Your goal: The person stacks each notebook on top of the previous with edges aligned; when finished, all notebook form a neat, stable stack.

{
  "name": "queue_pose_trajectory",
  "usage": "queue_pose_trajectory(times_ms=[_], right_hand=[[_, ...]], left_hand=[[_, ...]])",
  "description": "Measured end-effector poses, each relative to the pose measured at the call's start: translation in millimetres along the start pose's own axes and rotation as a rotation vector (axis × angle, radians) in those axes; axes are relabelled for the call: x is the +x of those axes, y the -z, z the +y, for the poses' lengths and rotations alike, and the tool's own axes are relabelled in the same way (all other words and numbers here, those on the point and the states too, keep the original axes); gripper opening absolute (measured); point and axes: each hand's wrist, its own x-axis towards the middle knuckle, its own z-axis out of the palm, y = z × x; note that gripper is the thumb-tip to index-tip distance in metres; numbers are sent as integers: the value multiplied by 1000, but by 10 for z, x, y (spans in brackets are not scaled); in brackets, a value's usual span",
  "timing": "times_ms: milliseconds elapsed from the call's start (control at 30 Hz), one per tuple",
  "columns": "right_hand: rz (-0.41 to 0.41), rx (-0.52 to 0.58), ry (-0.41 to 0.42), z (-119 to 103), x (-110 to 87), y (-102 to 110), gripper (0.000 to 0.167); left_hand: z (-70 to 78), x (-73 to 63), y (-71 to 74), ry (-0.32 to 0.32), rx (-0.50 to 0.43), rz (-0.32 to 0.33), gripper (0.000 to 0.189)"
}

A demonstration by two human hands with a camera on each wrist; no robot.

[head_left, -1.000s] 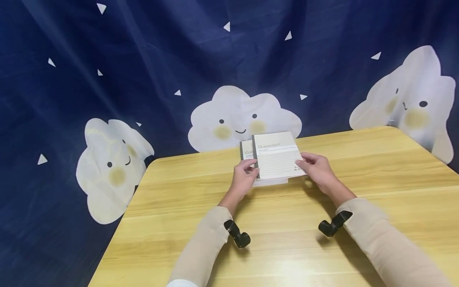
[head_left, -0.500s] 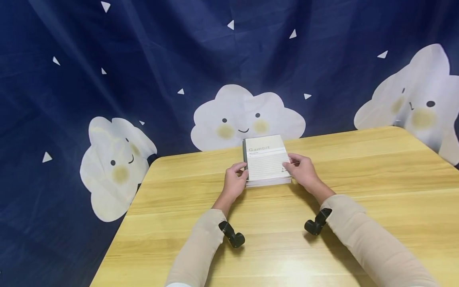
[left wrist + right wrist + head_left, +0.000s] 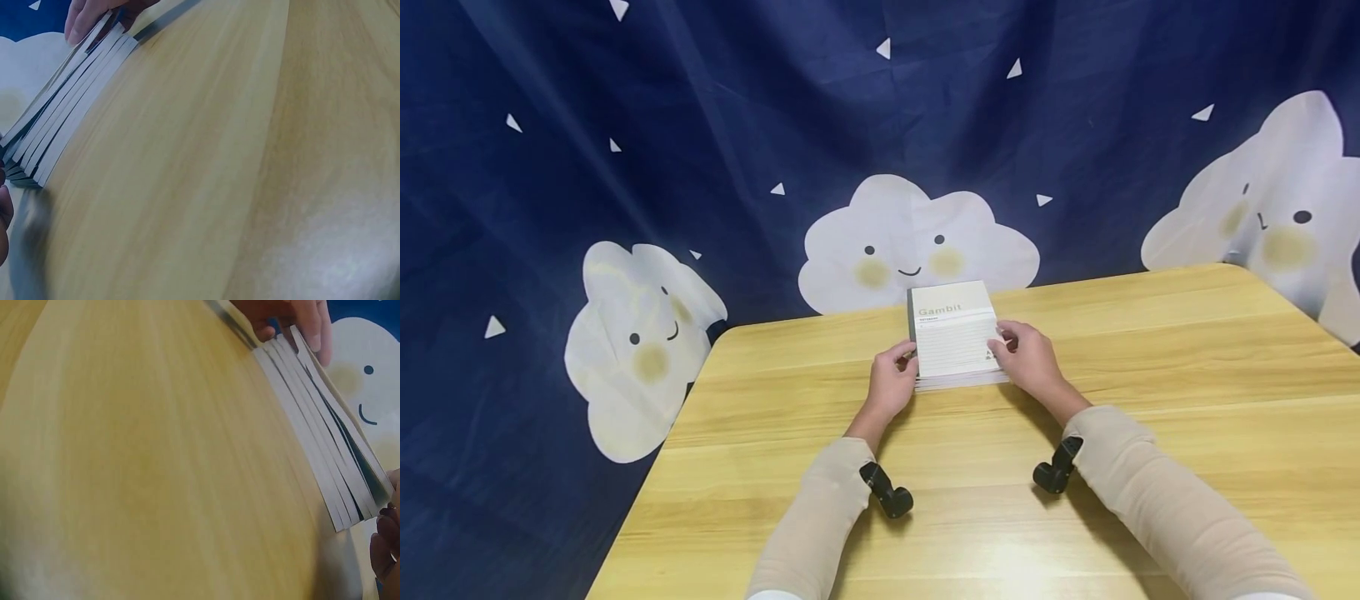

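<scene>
A pale notebook marked "Gambit", with a dark spine, lies on top of a stack of several notebooks near the table's far edge. At the spine side, my left hand holds the top notebook with thumb and fingers. My right hand pinches its right edge, thumb over the cover. Seen from the right wrist, a narrow gap parts the top notebook from the white page edges of those below. Only bits of the left hand show at the left wrist view's border.
The wooden table runs toward me and out to both sides. Behind it hangs a dark blue curtain with printed clouds and white triangles. Small black cameras sit on both sleeves.
Both hands have brought the top notebook left and down onto the stack, in line with the others. Over the last half second there is only a slight shift of the right hand.
</scene>
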Motion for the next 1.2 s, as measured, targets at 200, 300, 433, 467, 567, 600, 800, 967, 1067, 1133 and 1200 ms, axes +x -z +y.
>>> queue_pose_trajectory(times_ms=[200, 300, 433, 467, 567, 600, 800, 967, 1067, 1133, 1200], right_hand=[[3, -67, 30, -13, 3, -21, 40], [-6, -110, 32, -27, 5, -34, 40], [-26, -156, 22, -25, 4, -49, 40], [-31, -165, 17, -20, 5, -50, 41], [-40, -183, 8, -4, 5, -52, 41], [-42, -185, 5, 0, 5, -51, 41], [-51, -197, -5, -6, 10, -34, 41], [-57, -213, -7, -15, 15, -26, 40], [-58, -224, 1, -15, 21, -25, 39], [-61, -232, 7, -16, 26, -23, 38], [-62, -241, 14, -18, 32, -21, 37]], left_hand=[[17, -25, 4, -17, 39, -4, 34], [11, -13, 2, 1, 52, -19, 34], [-5, 5, -14, 14, 76, -42, 33], [-4, 7, -18, 20, 82, -48, 32], [11, 10, -32, 42, 98, -65, 33], [16, 11, -36, 47, 103, -70, 33], [44, 2, -60, 51, 122, -78, 33], [60, 5, -79, 37, 139, -78, 33], [71, 6, -88, 22, 155, -76, 33], [73, 9, -93, 16, 161, -75, 34], [67, 17, -99, 13, 171, -76, 34]])
